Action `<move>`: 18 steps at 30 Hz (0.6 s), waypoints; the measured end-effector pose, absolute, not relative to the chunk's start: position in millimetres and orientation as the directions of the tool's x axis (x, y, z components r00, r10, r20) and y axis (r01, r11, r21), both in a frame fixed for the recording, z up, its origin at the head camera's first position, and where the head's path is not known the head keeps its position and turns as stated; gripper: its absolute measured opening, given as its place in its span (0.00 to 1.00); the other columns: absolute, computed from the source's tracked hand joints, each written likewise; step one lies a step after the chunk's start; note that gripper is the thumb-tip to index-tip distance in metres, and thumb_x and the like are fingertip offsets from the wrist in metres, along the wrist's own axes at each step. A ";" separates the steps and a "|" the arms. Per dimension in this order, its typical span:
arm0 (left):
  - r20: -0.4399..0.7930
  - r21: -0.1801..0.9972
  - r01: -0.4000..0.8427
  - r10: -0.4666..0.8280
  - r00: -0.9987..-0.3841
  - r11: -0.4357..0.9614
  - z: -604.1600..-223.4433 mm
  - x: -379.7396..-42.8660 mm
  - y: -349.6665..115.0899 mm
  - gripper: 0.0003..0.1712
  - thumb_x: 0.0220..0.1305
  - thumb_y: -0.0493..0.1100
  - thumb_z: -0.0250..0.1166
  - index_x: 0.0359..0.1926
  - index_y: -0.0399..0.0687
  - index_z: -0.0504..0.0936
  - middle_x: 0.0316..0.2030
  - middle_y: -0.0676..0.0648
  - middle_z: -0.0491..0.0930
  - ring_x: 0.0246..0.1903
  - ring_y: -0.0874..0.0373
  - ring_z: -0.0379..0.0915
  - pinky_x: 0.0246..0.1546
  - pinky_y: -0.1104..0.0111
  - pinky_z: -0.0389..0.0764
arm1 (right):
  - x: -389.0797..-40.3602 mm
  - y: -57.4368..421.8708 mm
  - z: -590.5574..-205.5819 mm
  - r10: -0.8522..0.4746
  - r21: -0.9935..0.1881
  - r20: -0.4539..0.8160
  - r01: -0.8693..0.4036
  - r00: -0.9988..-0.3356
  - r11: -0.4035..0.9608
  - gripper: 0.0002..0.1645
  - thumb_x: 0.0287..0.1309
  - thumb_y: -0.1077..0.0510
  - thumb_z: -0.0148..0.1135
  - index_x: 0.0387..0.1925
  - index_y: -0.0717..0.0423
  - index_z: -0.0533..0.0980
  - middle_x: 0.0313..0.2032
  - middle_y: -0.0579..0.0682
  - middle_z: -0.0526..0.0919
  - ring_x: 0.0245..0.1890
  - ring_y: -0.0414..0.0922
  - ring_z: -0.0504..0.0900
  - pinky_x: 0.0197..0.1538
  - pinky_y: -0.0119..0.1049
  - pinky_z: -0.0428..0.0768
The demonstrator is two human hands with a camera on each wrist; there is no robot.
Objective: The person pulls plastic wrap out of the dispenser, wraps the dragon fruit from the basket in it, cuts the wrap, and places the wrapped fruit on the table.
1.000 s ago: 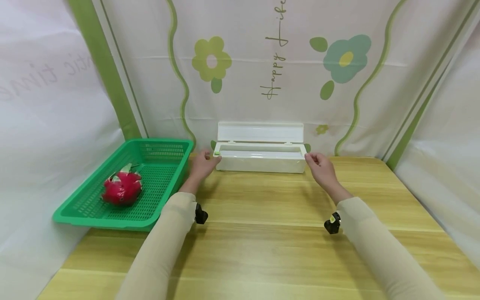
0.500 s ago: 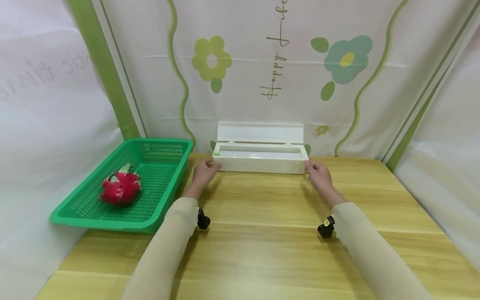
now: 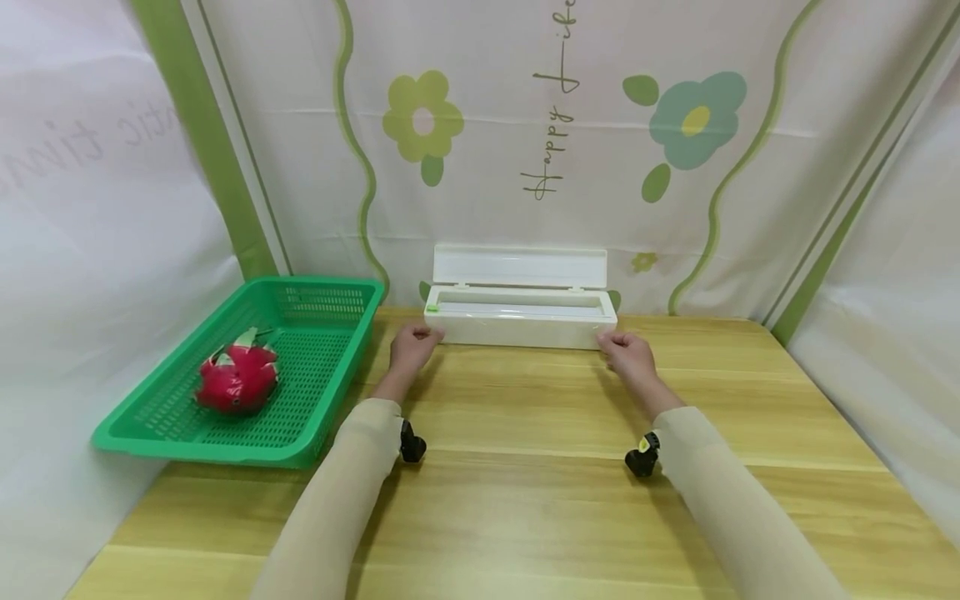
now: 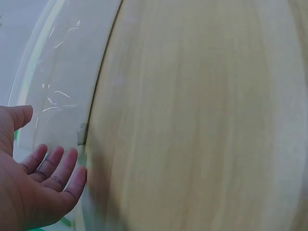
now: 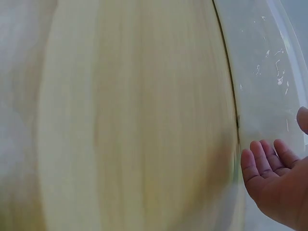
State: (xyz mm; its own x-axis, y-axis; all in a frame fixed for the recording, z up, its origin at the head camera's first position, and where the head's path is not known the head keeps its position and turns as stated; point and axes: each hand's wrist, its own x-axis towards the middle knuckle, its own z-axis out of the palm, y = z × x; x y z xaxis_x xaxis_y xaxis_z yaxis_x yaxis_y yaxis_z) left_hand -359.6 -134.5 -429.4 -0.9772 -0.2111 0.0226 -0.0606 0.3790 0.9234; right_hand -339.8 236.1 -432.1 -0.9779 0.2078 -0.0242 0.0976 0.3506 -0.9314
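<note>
A white cling film dispenser (image 3: 521, 332) stands at the back of the table with its lid (image 3: 521, 267) raised. A green slide cutter (image 3: 432, 308) sits at the left end of its front rim. Shiny creases of clear film (image 4: 60, 94) show over the front face. My left hand (image 3: 414, 348) is at the left end of that face, thumb apart from loosely bent fingers (image 4: 57, 171). At the other end, my right hand (image 3: 628, 354) has its fingertips right by the face, with the thumb (image 5: 303, 119) likewise spread away from the fingers.
On the left, a green plastic basket (image 3: 318, 429) holds a red dragon fruit (image 3: 238, 382). The wooden table (image 3: 517, 517) stretches in front of the dispenser. A printed cloth (image 3: 480, 200) hangs close behind it.
Both hands have moved down from the dispenser's top front corners to its lower front. The right hand has also shifted slightly left. Lid and basket stay as they were.
</note>
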 end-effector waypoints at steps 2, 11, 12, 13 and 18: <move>0.020 0.925 -0.062 -0.209 -0.978 0.374 -430.2 -360.6 -132.2 0.25 0.63 0.50 0.66 0.51 0.35 0.77 0.48 0.38 0.77 0.47 0.46 0.72 0.49 0.56 0.74 | -340.6 233.7 -433.2 0.209 -0.937 -0.027 0.097 -0.977 0.336 0.28 0.67 0.47 0.57 0.54 0.68 0.74 0.49 0.58 0.76 0.49 0.54 0.76 0.48 0.37 0.80; -0.026 0.953 -0.075 -0.168 -0.985 0.292 -434.8 -366.7 -125.1 0.22 0.63 0.47 0.66 0.51 0.36 0.78 0.46 0.39 0.78 0.43 0.47 0.77 0.45 0.59 0.77 | -343.5 228.7 -437.3 0.185 -0.954 -0.064 0.114 -0.981 0.276 0.30 0.68 0.47 0.57 0.57 0.69 0.72 0.53 0.61 0.75 0.52 0.53 0.76 0.50 0.35 0.78; -0.024 0.954 -0.073 -0.167 -0.986 0.291 -435.1 -367.2 -124.5 0.21 0.63 0.47 0.66 0.50 0.36 0.78 0.46 0.39 0.78 0.42 0.47 0.77 0.45 0.59 0.77 | -343.9 228.4 -437.3 0.180 -0.956 -0.068 0.115 -0.981 0.268 0.30 0.68 0.47 0.57 0.57 0.68 0.72 0.54 0.61 0.75 0.53 0.53 0.75 0.51 0.36 0.78; -0.023 0.955 -0.070 -0.164 -0.986 0.290 -435.6 -367.6 -123.9 0.21 0.63 0.47 0.66 0.50 0.36 0.78 0.45 0.39 0.78 0.42 0.48 0.76 0.44 0.59 0.77 | -344.2 228.1 -437.2 0.174 -0.958 -0.068 0.113 -0.982 0.264 0.30 0.68 0.47 0.57 0.58 0.68 0.71 0.54 0.61 0.74 0.53 0.53 0.75 0.52 0.37 0.78; -0.016 0.958 -0.058 -0.148 -0.989 0.282 -436.1 -369.4 -121.3 0.18 0.63 0.46 0.66 0.47 0.36 0.80 0.42 0.40 0.79 0.42 0.48 0.77 0.42 0.61 0.77 | -345.1 225.5 -435.4 0.154 -0.965 -0.068 0.104 -0.986 0.240 0.29 0.67 0.48 0.58 0.57 0.68 0.72 0.52 0.58 0.75 0.54 0.53 0.75 0.55 0.42 0.77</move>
